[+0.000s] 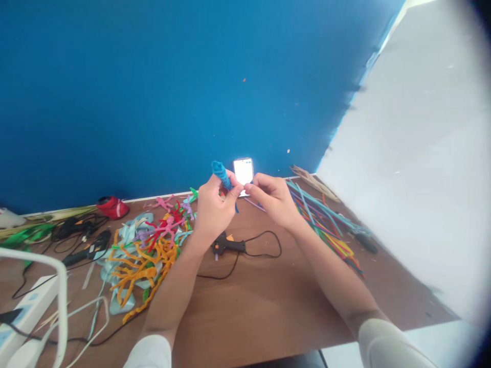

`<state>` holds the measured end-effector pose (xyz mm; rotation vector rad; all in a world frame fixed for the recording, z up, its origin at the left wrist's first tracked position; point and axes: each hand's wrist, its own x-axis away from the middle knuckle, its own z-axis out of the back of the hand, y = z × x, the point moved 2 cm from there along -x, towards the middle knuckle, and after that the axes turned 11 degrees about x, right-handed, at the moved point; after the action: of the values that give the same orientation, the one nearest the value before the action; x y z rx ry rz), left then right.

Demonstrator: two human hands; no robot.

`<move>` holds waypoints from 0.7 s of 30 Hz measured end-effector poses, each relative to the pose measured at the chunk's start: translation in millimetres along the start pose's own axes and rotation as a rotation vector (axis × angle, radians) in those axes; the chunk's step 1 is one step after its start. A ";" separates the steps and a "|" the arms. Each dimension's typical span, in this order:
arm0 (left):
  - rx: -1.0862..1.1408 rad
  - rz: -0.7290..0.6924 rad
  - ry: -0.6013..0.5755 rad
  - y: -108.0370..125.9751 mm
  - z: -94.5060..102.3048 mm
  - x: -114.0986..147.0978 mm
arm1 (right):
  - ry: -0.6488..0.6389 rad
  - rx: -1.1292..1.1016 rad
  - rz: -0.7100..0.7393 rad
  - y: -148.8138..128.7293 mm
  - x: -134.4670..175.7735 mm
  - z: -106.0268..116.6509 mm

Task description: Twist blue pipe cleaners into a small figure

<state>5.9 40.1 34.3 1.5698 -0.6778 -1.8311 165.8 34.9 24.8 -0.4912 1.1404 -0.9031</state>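
Note:
My left hand (215,207) is closed around a bright blue roll of wound pipe cleaner (220,173), whose upper end sticks up past the fingers. Thumb and fingers of my right hand (274,199) are pinched together, meeting the left fingertips. A small bit of darker blue pipe cleaner (251,181) shows at the right fingertips; most of it is hidden. Both hands are raised above the table, in front of a phone (243,167) with a lit white screen that leans on the wall. Below them lies a black glue gun (230,245) with its cord.
To the left is a pile of orange pipe cleaners (134,271), pink figures (169,225) and pale blue ribbon (121,302). Loose coloured pipe cleaners (322,214) lie at right. A white power strip (28,312) and white bent frame (61,306) stand at near left. A blue wall (172,92) rises behind.

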 end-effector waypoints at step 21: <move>0.288 0.218 -0.077 -5.4 -0.4 -5.3 | 0.169 0.697 0.628 16.3 -0.3 26.6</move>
<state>6.1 47.7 33.8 1.5368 -1.1448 -1.6942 196.1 41.7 22.8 0.5012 0.9604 -0.7229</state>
